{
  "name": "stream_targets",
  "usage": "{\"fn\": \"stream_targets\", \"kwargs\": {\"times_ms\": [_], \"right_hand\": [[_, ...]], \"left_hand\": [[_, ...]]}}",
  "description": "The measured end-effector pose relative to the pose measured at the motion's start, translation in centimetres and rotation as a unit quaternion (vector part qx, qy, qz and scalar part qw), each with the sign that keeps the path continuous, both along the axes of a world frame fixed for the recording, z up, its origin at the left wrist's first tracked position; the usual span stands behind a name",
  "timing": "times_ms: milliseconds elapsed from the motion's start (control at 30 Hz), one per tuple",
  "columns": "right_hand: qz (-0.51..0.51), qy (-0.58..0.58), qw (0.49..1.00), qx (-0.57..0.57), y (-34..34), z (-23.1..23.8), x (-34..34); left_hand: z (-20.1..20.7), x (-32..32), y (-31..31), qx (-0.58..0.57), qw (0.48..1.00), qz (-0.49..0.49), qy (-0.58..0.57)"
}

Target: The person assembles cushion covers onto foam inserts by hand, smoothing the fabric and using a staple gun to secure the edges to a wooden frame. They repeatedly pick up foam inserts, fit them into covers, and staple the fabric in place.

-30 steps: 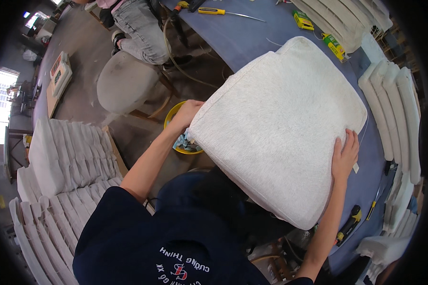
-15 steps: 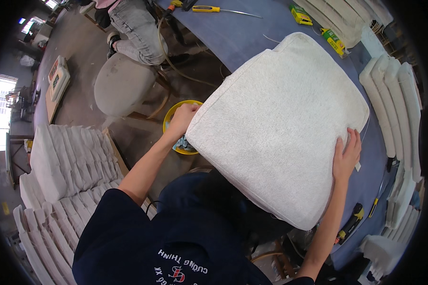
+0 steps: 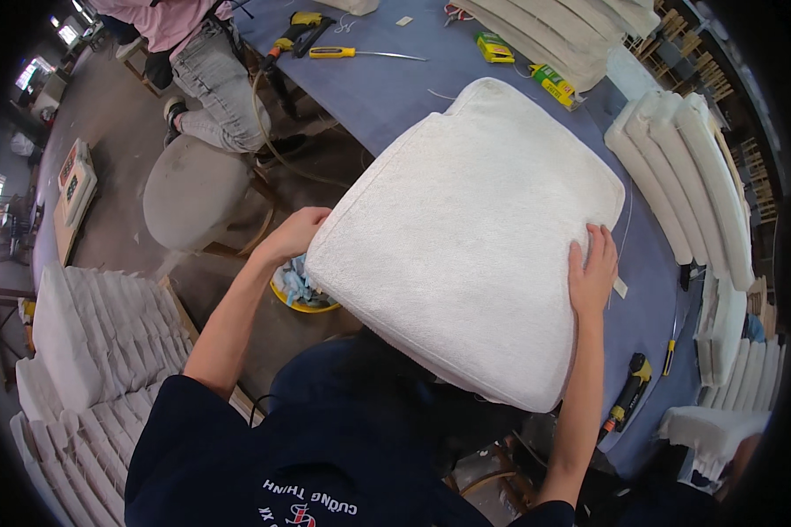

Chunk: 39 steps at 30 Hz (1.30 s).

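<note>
A white fabric-covered seat cushion (image 3: 466,237) lies tilted before me, its far part over the blue table and its near edge above my lap. My left hand (image 3: 295,235) grips its left corner, with the fingertips hidden behind the edge. At the right edge, my right hand (image 3: 594,270) holds the cushion's side, thumb on top and fingers along the border. A thin thread hangs beside that hand, near a small white tag (image 3: 620,287).
Yellow-and-black power tools (image 3: 628,395) and a yellow-handled screwdriver (image 3: 332,53) lie on the blue table (image 3: 387,97). White cushions (image 3: 677,167) are stacked right, more covers (image 3: 114,334) left. Below stands a yellow basin (image 3: 306,306) of scraps. A person (image 3: 211,79) sits beyond a round stool (image 3: 187,193).
The whole view has shifted, so the table, tools and cushion appear further left and a little lower. Both hands keep their hold on the cushion; more of the basin's scraps show below my left hand.
</note>
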State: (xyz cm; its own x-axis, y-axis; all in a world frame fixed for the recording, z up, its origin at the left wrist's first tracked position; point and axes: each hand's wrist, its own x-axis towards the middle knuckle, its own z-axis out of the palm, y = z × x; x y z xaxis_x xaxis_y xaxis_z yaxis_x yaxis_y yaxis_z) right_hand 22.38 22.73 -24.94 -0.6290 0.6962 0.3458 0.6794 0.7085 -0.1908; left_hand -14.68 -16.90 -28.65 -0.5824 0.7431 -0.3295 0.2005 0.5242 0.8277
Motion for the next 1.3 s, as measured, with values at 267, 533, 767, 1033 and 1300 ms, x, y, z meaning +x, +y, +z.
{"fn": "stream_targets", "kwargs": {"times_ms": [267, 533, 767, 1033, 1300], "right_hand": [[-0.005, -0.004, 1.000, 0.006, -0.3, 0.3, 0.1], [0.004, 0.017, 1.000, -0.013, -0.3, 0.2, 0.2], [0.000, 0.021, 1.000, -0.005, -0.2, 0.2, 0.2], [0.011, 0.019, 1.000, -0.001, 0.2, 0.4, 0.2], [-0.053, -0.077, 0.995, 0.046, -0.6, 0.1, -0.6]], "left_hand": [[-2.7, -0.5, 0.1, -0.004, 0.978, 0.067, -0.195], [-1.5, -1.0, -0.5, 0.069, 0.919, 0.047, -0.384], [-2.3, -1.7, 0.0, -0.017, 0.989, 0.076, -0.128], [-2.2, 2.4, 0.7, 0.088, 0.956, 0.183, -0.212], [-13.2, 0.7, -0.5, -0.080, 0.964, 0.020, 0.251]]}}
